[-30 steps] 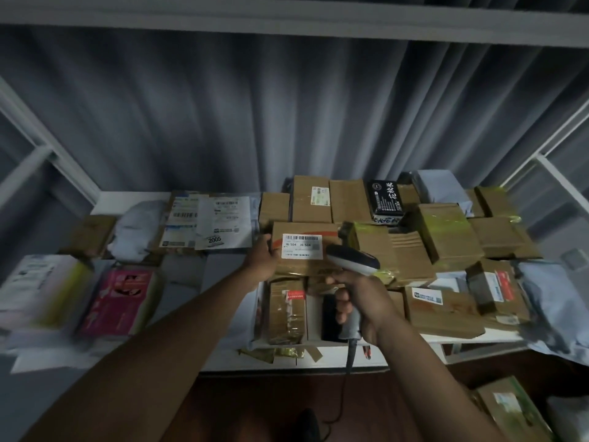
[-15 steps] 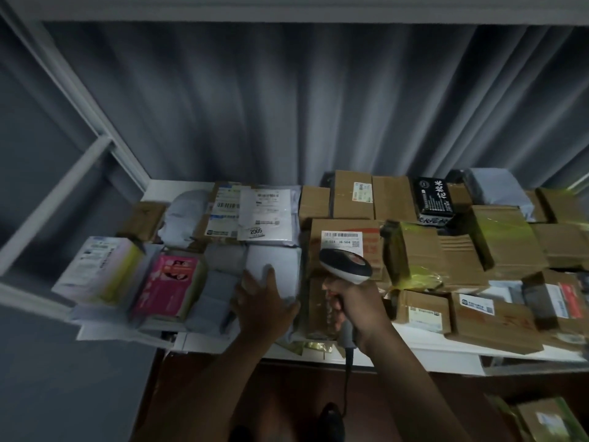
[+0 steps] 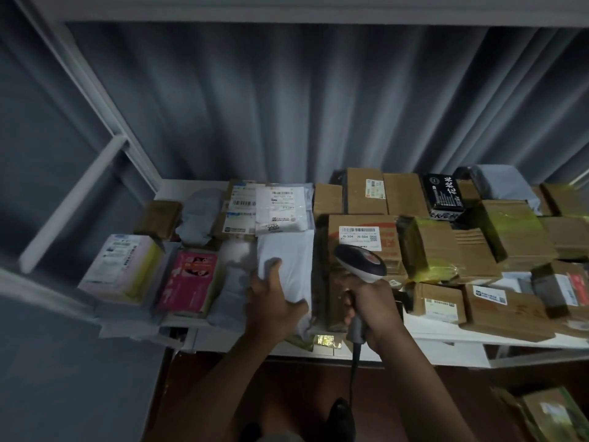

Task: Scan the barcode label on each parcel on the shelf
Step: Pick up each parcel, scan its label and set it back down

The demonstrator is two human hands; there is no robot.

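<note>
1. A grey pleated curtain [image 3: 287, 100] hung across the far side, behind the shelf [image 3: 446, 344].
2. The white shelf frame [image 3: 73, 199] rose at the left, with a slanted bar.
3. A white beam [image 3: 318, 9] ran along the top.
4. The floor [image 3: 287, 387] near the shelf was dark reddish-brown.
5. Light was dim.

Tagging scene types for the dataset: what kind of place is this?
Probably a parcel sorting or storage room: a white metal shelf packed with brown cardboard boxes and grey plastic mailer bags bearing barcode labels, and a corded handheld scanner in the right hand.
</note>
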